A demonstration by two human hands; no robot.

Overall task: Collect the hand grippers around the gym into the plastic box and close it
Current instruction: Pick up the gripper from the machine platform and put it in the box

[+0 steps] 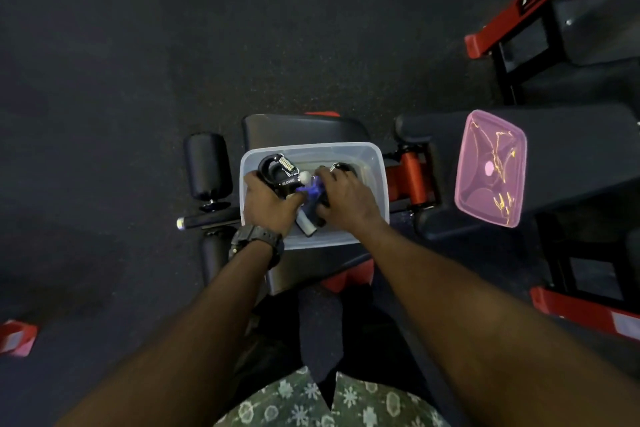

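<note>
A clear plastic box [367, 152] rests on a black bench seat [301, 128] in front of me. Inside it lie several hand grippers. My left hand [270, 201] is in the box, closed around a black hand gripper [277, 168] with a silver spring. My right hand [346, 198] presses on another black gripper [344, 168] and touches a blue gripper [313, 189] between my hands. A grey handle [306, 224] sticks out below. The pink translucent lid [490, 168] lies apart, on the padded bench to the right.
Black roller pads [207, 166] stick out left of the seat. A red and black machine frame [540, 21] stands at the upper right. Another red frame bar [585, 312] is at the lower right, and a red foot [17, 336] at the lower left. Dark rubber floor surrounds everything.
</note>
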